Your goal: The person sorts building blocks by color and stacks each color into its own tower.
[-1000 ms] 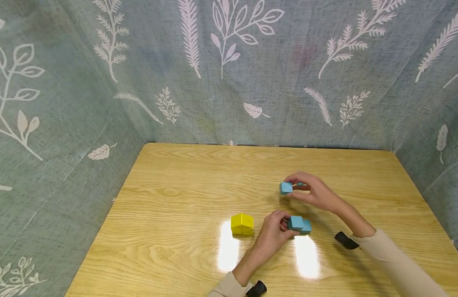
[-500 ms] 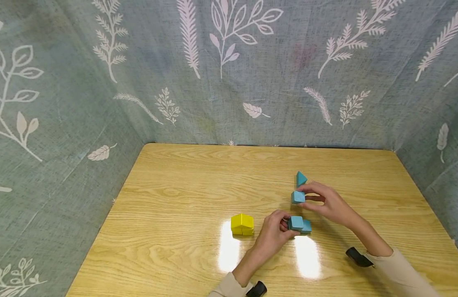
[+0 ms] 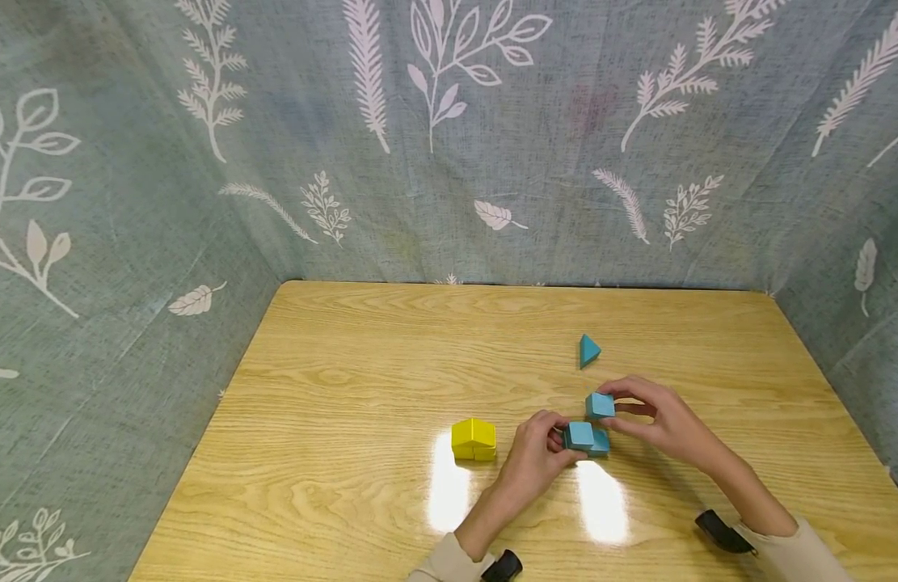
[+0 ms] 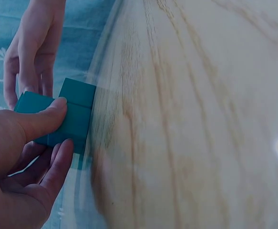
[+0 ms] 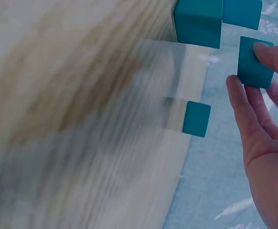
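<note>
My left hand (image 3: 539, 453) pinches a small stack of blue blocks from the left side. One blue cube (image 3: 581, 435) sits on top of the stack, and a lower block (image 3: 600, 443) shows to its right. In the left wrist view the thumb presses one face of the stacked blocks (image 4: 77, 114), fingers on the opposite side. Between thumb and fingertips, my right hand (image 3: 659, 416) holds another blue cube (image 3: 600, 405), just behind and right of the stack. The right wrist view shows this held cube (image 5: 254, 62) apart from the stack (image 5: 198, 24).
A blue triangular block (image 3: 589, 351) lies farther back on the wooden table (image 3: 361, 356). Left of the left hand stand yellow blocks (image 3: 474, 440) with a peaked top. Patterned cloth (image 3: 449, 186) surrounds the table's back and sides.
My right hand has carried its cube rightward and toward the stack, bringing the triangular block into full sight. The left hand has stayed at the stack.
</note>
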Action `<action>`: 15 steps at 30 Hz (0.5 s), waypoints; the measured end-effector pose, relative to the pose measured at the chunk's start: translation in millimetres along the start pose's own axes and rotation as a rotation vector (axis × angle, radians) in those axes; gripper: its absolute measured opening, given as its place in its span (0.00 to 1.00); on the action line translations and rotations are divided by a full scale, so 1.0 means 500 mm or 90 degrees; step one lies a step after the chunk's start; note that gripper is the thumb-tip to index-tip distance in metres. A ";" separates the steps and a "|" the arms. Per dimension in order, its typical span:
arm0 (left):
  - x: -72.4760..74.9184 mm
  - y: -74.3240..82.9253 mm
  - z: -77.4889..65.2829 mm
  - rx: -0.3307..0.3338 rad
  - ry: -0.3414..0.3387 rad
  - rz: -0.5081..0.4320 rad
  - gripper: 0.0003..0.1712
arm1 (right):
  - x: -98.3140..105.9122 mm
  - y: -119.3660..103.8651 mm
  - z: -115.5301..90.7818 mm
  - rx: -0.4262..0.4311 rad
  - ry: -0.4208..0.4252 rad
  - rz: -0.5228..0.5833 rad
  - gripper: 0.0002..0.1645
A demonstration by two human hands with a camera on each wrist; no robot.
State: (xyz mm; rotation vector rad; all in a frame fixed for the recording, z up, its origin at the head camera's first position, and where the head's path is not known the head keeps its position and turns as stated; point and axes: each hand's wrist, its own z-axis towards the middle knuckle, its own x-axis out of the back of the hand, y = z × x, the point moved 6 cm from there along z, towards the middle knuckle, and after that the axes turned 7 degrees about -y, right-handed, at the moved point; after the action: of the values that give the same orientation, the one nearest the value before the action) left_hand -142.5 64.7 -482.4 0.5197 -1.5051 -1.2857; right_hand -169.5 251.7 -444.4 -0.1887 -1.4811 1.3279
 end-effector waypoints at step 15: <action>0.001 0.000 -0.001 -0.002 0.002 -0.001 0.18 | -0.027 -0.007 -0.037 0.005 -0.023 0.017 0.26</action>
State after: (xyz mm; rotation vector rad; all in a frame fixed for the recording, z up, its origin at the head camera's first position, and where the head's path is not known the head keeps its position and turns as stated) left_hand -142.0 63.8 -482.2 0.5214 -1.5003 -1.2870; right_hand -148.3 252.2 -453.6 -0.1810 -1.5074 1.3642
